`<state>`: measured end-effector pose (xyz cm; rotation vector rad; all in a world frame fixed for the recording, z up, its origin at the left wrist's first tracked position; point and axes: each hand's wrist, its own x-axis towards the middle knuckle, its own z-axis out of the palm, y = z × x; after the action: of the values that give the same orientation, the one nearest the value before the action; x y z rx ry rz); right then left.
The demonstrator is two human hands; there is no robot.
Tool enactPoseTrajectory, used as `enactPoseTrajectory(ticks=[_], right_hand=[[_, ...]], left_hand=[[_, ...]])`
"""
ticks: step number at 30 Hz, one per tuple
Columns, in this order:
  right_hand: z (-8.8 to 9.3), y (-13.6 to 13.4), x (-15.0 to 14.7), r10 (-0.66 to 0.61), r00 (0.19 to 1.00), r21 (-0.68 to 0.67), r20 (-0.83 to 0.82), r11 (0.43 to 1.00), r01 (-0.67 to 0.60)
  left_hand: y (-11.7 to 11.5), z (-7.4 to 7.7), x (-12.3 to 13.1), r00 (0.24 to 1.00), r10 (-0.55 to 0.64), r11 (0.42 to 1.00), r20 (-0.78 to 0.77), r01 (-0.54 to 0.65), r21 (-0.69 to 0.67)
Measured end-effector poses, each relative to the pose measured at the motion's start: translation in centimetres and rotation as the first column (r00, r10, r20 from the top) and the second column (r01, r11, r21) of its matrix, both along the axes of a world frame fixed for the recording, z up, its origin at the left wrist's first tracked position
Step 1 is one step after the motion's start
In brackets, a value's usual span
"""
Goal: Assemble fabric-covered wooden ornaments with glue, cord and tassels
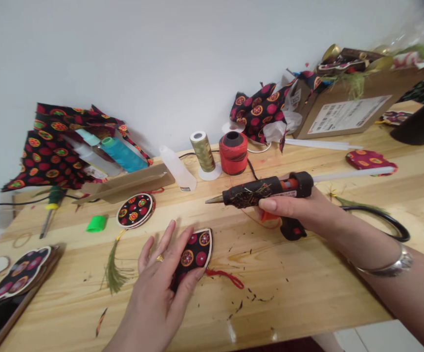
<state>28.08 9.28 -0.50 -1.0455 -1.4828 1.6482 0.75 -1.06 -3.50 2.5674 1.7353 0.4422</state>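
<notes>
Left hand (162,288): lower centre, fingers and thumb pinching a pale-rimmed, patterned fabric piece (196,253), partly covered.
Right hand (309,210): right of centre, fingers wrapped round a black plastic glue gun (250,192), partly hidden.
Cardboard box (344,115): upper right, contents jumbled, hard to make out.

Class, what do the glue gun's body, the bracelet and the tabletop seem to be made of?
Glue gun body: probably plastic, dull black, moulded in shape.
Bracelet: likely polished metal, silvery with bright highlights.
Tabletop: wood or printed laminate, glossy, showing pale grain and reflections.
</notes>
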Motion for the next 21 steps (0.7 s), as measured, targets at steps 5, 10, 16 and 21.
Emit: enactPoseTrajectory(ticks=[5,10,16,21], right_hand=[[0.07,-0.03,0.06,-0.001,1.0,0.009,-0.01,1.0,0.001],[0.04,0.03,0.09,0.005,1.0,0.031,-0.029,1.0,-0.004],[0.03,-0.03,-0.01,0.02,1.0,0.023,-0.021,1.0,-0.019],[0.11,-0.03,0.03,-0.004,1.0,0.022,-0.027,1.0,0.005]], left_hand=[[0.06,-0.34,-0.09,0.999,-0.006,1.0,-0.036,0.007,0.025],[0.18,-0.53,-0.07,0.998,-0.008,0.999,-0.065,0.01,0.042],[0.11,-0.3,0.07,0.991,-0.046,0.998,-0.125,0.051,0.034],[0.18,0.17,0.75,0.987,-0.026,1.0,-0.161,0.027,0.006]])
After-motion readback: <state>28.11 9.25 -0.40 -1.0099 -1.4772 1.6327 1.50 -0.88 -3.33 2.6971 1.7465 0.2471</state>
